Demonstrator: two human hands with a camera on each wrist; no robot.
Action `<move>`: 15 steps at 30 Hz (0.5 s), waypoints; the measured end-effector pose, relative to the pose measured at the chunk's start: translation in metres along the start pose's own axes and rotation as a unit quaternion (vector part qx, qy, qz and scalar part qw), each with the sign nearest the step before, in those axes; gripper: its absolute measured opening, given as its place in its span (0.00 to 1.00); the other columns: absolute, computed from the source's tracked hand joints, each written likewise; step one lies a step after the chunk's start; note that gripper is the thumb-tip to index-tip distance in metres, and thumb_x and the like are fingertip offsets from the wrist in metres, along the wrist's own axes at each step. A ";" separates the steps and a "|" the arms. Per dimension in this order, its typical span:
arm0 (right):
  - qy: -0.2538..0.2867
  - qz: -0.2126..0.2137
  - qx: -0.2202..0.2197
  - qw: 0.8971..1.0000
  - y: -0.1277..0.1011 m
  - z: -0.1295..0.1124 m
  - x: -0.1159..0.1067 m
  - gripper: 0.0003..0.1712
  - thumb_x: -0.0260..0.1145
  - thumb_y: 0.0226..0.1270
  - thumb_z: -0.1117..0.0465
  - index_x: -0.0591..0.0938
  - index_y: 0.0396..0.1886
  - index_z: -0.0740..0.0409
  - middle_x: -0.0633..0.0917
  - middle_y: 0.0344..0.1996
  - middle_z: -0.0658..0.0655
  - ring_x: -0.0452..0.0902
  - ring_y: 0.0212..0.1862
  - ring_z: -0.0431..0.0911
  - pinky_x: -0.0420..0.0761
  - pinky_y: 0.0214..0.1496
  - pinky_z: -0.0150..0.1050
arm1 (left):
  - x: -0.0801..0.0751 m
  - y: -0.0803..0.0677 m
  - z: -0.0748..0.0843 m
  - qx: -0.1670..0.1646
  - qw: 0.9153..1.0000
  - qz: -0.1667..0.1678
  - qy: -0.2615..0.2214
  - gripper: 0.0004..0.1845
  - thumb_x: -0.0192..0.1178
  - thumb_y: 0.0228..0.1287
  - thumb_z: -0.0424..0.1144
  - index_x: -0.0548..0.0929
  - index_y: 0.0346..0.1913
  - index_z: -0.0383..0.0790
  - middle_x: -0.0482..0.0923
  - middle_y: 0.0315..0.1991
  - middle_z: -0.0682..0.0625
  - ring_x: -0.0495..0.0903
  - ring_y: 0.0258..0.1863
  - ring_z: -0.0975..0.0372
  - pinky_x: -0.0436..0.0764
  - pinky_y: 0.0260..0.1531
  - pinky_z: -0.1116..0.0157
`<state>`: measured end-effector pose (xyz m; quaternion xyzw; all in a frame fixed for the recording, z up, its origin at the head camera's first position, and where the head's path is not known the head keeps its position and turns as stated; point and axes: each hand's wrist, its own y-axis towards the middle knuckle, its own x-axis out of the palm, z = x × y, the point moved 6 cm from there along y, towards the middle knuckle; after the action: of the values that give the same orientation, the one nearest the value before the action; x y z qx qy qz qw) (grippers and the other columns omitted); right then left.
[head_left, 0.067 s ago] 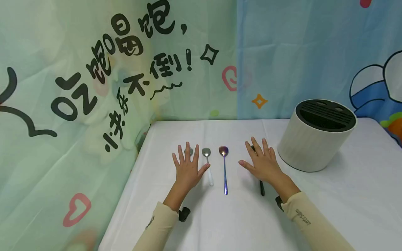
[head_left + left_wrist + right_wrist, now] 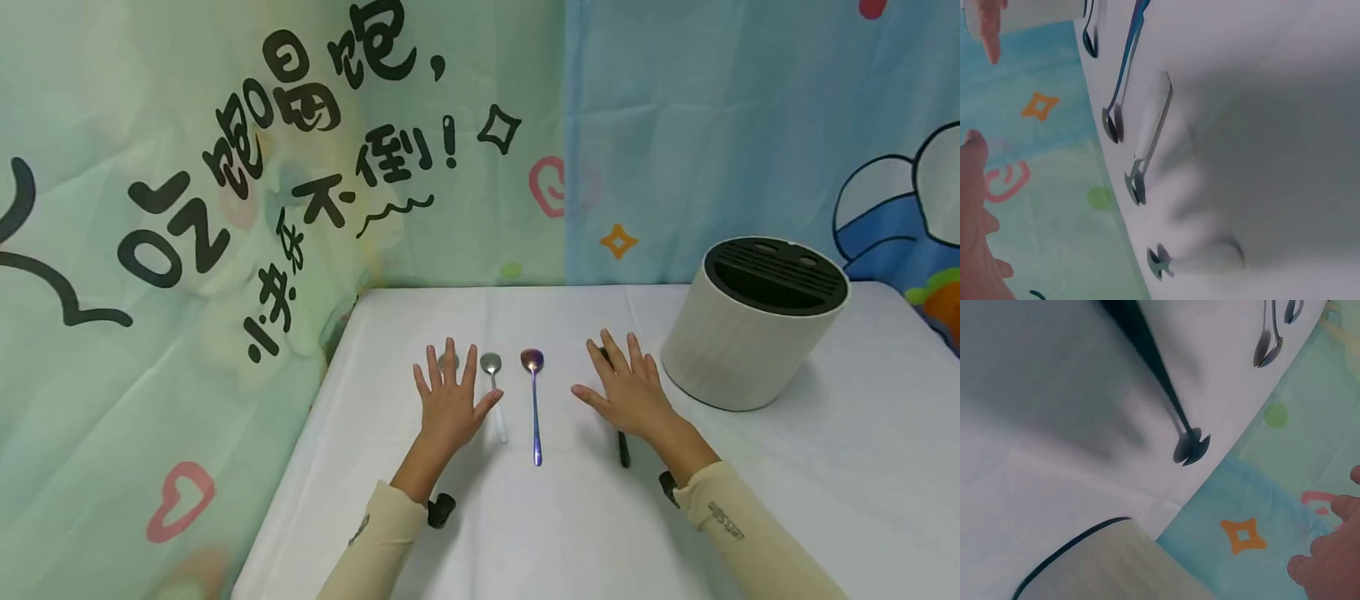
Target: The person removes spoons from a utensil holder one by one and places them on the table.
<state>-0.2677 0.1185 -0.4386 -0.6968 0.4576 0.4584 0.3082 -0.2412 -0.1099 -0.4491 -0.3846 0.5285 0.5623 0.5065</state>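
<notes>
Barely anything has shifted in the last instant: both hands hover flat over the white-clothed desk [image 2: 750, 500] much as before, the view only edging a touch to the left. The left hand [image 2: 448, 400], fingers straight and spread and gripping nothing, hangs over a short white-handled spoon [image 2: 1200, 259] whose bowl peeks out between the fingertips. Just beside its thumb lies a second white-handled metal spoon [image 2: 495, 396], and next to that a long iridescent purple-blue spoon [image 2: 535, 408], both untouched with bowls pointing away from the person. The right hand [image 2: 630, 392], likewise spread and holding nothing, covers most of a slim black spoon [image 2: 1160, 381], whose handle end shows near the wrist. Off to the right, well apart from the row, stands a ribbed cream cylindrical holder with a dark slotted top [image 2: 753, 321]. Judged from this stillness, no spoon has been picked up, and all four lie on the cloth.
</notes>
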 end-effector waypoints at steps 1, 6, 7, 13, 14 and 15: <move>0.000 0.000 -0.008 1.000 0.001 -0.003 -0.001 0.47 0.49 0.64 0.36 0.49 0.71 0.62 0.41 0.71 0.66 0.23 0.69 0.66 0.33 0.65 0.65 | -0.001 -0.002 -0.003 -0.007 1.000 -0.001 0.002 0.40 0.44 0.62 0.64 0.51 0.72 0.46 0.43 0.71 0.36 0.40 0.69 0.38 0.46 0.61 0.38; -0.029 0.074 -0.057 0.995 0.000 -0.002 -0.038 0.43 0.57 0.64 0.46 0.52 0.70 0.64 0.43 0.71 0.68 0.27 0.70 0.66 0.40 0.65 0.66 | -0.003 -0.008 -0.019 -0.045 0.999 -0.002 -0.030 0.39 0.45 0.63 0.62 0.52 0.71 0.44 0.45 0.71 0.35 0.42 0.69 0.38 0.46 0.62 0.38; -0.042 0.111 -0.064 0.991 -0.003 0.003 -0.052 0.42 0.59 0.63 0.50 0.54 0.69 0.65 0.44 0.70 0.68 0.29 0.70 0.67 0.41 0.65 0.66 | -0.002 -0.011 -0.023 -0.055 0.997 -0.003 -0.049 0.39 0.46 0.63 0.61 0.53 0.71 0.44 0.45 0.70 0.35 0.42 0.69 0.37 0.46 0.62 0.38; -0.077 0.260 0.002 0.963 -0.003 0.065 -0.118 0.38 0.59 0.57 0.66 0.56 0.66 0.70 0.54 0.65 0.74 0.43 0.68 0.67 0.45 0.66 0.63 | 0.008 -0.061 -0.066 -0.194 0.970 -0.034 -0.145 0.38 0.50 0.64 0.56 0.53 0.70 0.39 0.46 0.69 0.32 0.43 0.68 0.35 0.46 0.61 0.38; -0.067 0.252 0.024 0.965 -0.002 0.080 -0.122 0.36 0.56 0.61 0.64 0.55 0.66 0.71 0.54 0.65 0.75 0.45 0.67 0.68 0.46 0.66 0.63 | 0.011 -0.070 -0.071 -0.216 0.964 -0.044 -0.147 0.38 0.51 0.64 0.56 0.54 0.70 0.38 0.47 0.69 0.31 0.43 0.67 0.34 0.47 0.61 0.38; -0.063 0.232 0.052 0.969 0.001 0.097 -0.124 0.35 0.54 0.65 0.61 0.53 0.67 0.72 0.55 0.64 0.76 0.46 0.67 0.68 0.47 0.66 0.62 | 0.013 -0.079 -0.074 -0.234 0.960 -0.055 -0.144 0.38 0.52 0.63 0.56 0.55 0.69 0.37 0.48 0.69 0.31 0.44 0.67 0.34 0.47 0.61 0.37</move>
<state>-0.3229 0.2447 -0.3618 -0.5248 0.6097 0.5352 0.2577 -0.1743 -0.1860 -0.4887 -0.4355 0.2813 0.6915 0.5030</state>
